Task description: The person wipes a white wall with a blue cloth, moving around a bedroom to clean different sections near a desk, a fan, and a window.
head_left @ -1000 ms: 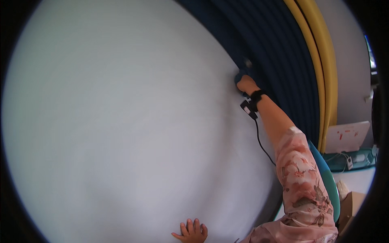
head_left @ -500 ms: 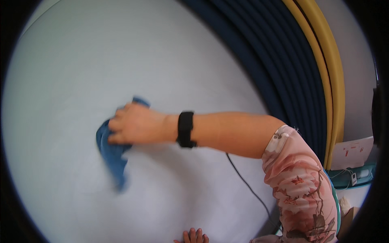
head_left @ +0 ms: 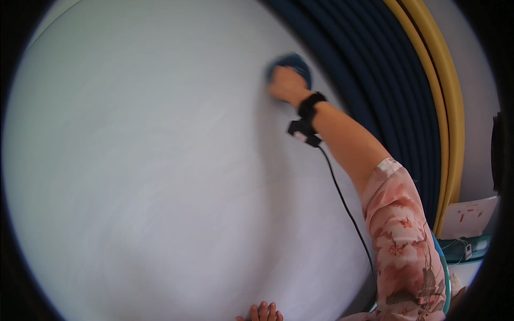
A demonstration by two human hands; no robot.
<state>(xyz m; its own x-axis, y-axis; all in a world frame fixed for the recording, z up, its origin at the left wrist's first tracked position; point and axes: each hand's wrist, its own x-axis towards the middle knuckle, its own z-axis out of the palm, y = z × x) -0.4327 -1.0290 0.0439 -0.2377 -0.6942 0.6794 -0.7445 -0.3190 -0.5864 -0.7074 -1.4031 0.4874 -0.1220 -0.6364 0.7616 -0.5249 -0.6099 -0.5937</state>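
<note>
A blue cloth (head_left: 297,63) lies bunched under my right hand (head_left: 288,85), whose fingers are closed over it. Both are pressed to the broad white surface (head_left: 160,160), at its far right part. Motion smears the hand slightly. My left hand (head_left: 263,313) shows only its fingers at the lower edge, stretched out and resting on the white surface with nothing in them. Its palm is out of the picture. Around my right wrist goes a black strap (head_left: 310,106) with a small black box (head_left: 304,134) hanging from it.
Dark blue ribbed padding (head_left: 369,64) edged by a yellow band (head_left: 452,134) curves along the right. A black cable (head_left: 348,206) runs from the box down to my sleeve. At the lower right are a white card (head_left: 471,216) and a teal tray (head_left: 479,247).
My right hand has swept the blue cloth from the left middle of the white surface to its far right, beside the dark blue padding. My left hand has barely shifted.
</note>
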